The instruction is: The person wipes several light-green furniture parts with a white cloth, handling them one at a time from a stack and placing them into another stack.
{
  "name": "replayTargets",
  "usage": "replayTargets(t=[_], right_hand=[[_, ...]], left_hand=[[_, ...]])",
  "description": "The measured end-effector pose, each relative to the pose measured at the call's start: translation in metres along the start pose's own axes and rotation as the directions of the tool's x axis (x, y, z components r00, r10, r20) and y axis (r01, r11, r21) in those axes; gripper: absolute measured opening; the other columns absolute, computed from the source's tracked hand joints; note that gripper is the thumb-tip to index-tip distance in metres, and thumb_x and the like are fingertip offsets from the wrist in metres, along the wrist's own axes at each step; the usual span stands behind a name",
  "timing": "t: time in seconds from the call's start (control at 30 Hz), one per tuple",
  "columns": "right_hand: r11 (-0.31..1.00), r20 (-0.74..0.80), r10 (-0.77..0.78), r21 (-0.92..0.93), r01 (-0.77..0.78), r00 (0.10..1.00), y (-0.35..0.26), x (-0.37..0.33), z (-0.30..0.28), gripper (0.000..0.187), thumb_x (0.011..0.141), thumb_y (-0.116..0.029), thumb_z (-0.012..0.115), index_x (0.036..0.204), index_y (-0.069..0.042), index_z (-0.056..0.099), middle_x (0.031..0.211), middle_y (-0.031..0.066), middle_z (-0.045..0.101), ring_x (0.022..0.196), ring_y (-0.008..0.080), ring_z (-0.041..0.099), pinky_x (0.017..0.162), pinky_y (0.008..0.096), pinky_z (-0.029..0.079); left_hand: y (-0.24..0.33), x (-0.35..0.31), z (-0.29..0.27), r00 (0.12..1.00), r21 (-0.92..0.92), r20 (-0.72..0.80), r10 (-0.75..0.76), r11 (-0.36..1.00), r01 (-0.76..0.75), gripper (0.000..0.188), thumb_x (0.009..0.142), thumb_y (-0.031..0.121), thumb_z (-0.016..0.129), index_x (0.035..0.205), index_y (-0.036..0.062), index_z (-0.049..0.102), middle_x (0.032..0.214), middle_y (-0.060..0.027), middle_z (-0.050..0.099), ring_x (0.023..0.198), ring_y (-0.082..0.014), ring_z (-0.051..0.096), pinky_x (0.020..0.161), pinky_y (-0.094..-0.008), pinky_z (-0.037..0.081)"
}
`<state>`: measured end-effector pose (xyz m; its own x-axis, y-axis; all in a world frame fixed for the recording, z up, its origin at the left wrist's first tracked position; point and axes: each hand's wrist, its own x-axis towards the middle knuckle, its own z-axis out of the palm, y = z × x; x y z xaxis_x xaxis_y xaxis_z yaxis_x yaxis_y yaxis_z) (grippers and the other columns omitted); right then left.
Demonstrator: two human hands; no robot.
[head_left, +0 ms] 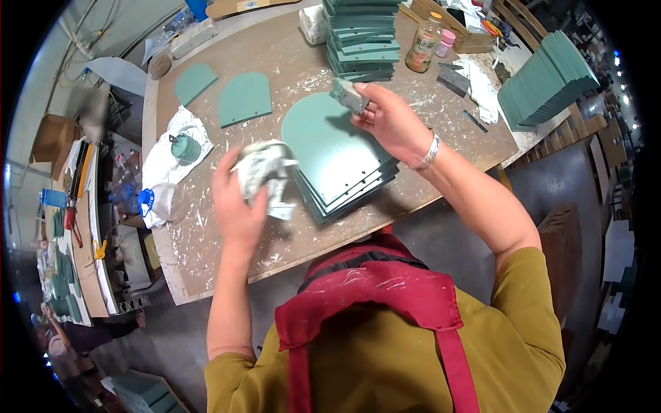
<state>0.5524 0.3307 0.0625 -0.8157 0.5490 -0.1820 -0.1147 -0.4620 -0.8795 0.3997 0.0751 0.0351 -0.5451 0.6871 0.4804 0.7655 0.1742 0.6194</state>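
My left hand is closed on a crumpled white rag, a little blurred, at the left side of a small stack of green panels. The top panel has a rounded far end, a straight near edge with small dark holes, and a bright glare. My right hand pinches a small grey-green block above that panel's far right part. What the block is made of, I cannot tell. Two loose green panels, one round-topped and one partly rounded, lie on the table to the left.
A tall stack of green panels rises at the worktable's far side. To its right stand an orange-capped bottle and a pink bottle. A green coil-like object sits on white cloth at left. More panels stand at right.
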Motion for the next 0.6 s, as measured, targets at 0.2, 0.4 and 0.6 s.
replayTargets(t=[0.2,0.4,0.6], right_hand=[[0.992,-0.024,0.032,0.124,-0.029,0.999,0.006,0.006,0.007,0.019,0.098,-0.027,0.059,0.105,-0.011,0.065,0.103,-0.0006,0.065,0.092,0.0105,0.057,0.090,0.0303,0.045],[0.998,0.003,0.015,0.058,-0.015,1.000,0.005,0.007,-0.002,0.020,0.098,-0.025,0.059,0.108,-0.008,0.063,0.107,0.0014,0.064,0.097,0.0116,0.059,0.091,0.0303,0.049],[0.999,0.038,0.032,0.021,-0.033,0.999,0.007,0.005,-0.004,0.026,0.098,-0.024,0.059,0.114,-0.004,0.061,0.114,0.0064,0.067,0.106,0.0151,0.062,0.101,0.0346,0.049]], left_hand=[[0.056,-0.019,0.046,0.900,0.115,0.338,0.276,0.937,-0.331,0.068,0.072,0.016,0.077,0.137,0.0137,0.056,0.145,-0.0109,0.051,0.133,-0.0390,0.046,0.109,-0.0572,0.033],[0.043,-0.052,0.055,0.856,-0.172,0.182,0.484,0.873,-0.457,0.062,0.062,-0.006,0.063,0.122,0.0093,0.066,0.131,-0.0099,0.061,0.121,-0.0337,0.056,0.100,-0.0459,0.046],[0.027,-0.005,0.005,0.984,-0.289,0.105,-0.144,0.942,0.168,0.059,0.076,-0.009,0.059,0.132,0.0085,0.058,0.125,-0.0161,0.063,0.120,-0.0364,0.056,0.103,-0.0445,0.044]])
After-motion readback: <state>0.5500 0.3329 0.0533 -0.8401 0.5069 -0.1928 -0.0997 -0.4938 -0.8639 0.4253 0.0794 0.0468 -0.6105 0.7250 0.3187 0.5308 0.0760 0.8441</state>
